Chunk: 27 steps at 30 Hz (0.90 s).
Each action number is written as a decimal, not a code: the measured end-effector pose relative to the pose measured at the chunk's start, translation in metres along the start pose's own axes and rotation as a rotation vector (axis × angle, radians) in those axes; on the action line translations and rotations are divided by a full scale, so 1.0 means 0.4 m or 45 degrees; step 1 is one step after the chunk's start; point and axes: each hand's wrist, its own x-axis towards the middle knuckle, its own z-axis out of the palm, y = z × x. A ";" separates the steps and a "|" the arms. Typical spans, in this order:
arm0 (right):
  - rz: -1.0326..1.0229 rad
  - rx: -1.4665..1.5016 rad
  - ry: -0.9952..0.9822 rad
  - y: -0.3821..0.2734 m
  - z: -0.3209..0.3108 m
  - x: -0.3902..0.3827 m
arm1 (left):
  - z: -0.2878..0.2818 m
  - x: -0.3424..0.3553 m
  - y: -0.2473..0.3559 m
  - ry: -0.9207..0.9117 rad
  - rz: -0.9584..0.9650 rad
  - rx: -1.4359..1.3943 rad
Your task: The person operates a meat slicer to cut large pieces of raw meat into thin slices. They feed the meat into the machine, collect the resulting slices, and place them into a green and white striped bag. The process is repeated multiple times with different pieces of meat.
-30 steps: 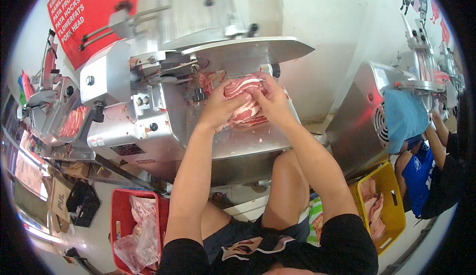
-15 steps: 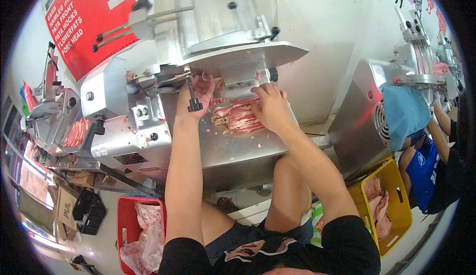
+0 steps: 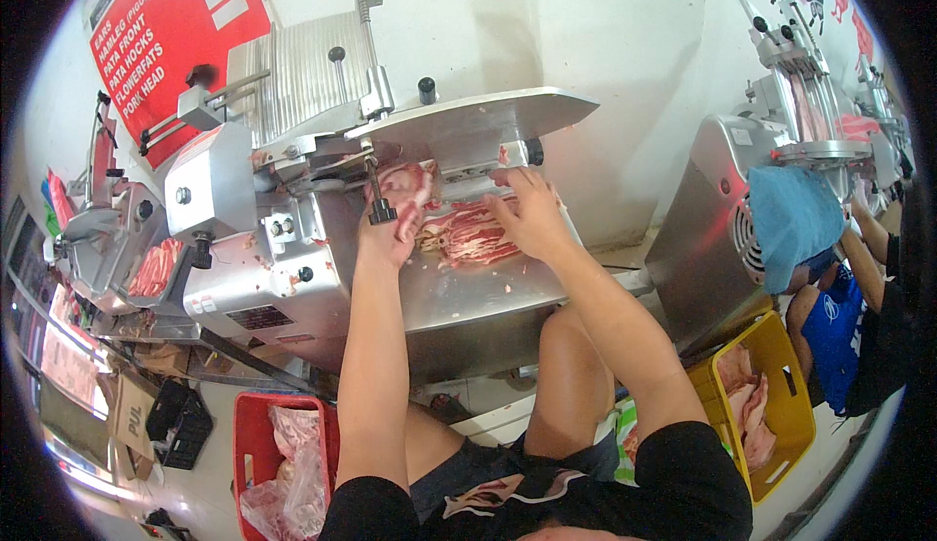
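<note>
A metal meat slicer (image 3: 468, 317) stands in front of me, its round blade guard (image 3: 488, 117) above my hands. My left hand (image 3: 392, 234) is palm up beneath the blade, behind a black-knobbed rod. A fresh meat slice (image 3: 408, 186) lies across its fingers, partly hidden by the rod. On the slicer's tray rests a pile of thin red-and-white meat slices (image 3: 473, 236). My right hand (image 3: 537, 214) is at the pile's right side, thumb and fingers apart, the fingertips touching its edge.
To the left stands another slicer (image 3: 107, 224) with sliced meat; a third slicer (image 3: 703, 209) is at right, with a person in blue (image 3: 835, 346) beside it. A red crate (image 3: 249, 453) of bagged meat and a yellow crate (image 3: 791, 424) of meat sit below.
The slicer's carriage has slid left, away from above the blade guard. A meat slice now lies on my left hand, which was bare before. My right hand stays by the pile.
</note>
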 end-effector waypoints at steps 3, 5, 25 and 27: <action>0.047 0.483 0.044 -0.010 0.013 0.010 | 0.153 -0.119 -0.022 -0.186 0.030 0.675; 0.083 0.676 0.039 -0.023 0.014 0.016 | 0.202 -0.148 -0.048 -0.374 0.070 0.900; 0.672 -0.029 -0.201 0.480 -0.008 -0.091 | 0.013 0.154 0.065 -0.276 -0.435 -0.784; 0.427 0.036 -0.644 0.482 0.034 -0.125 | -0.014 0.129 0.075 -0.287 -0.474 -0.747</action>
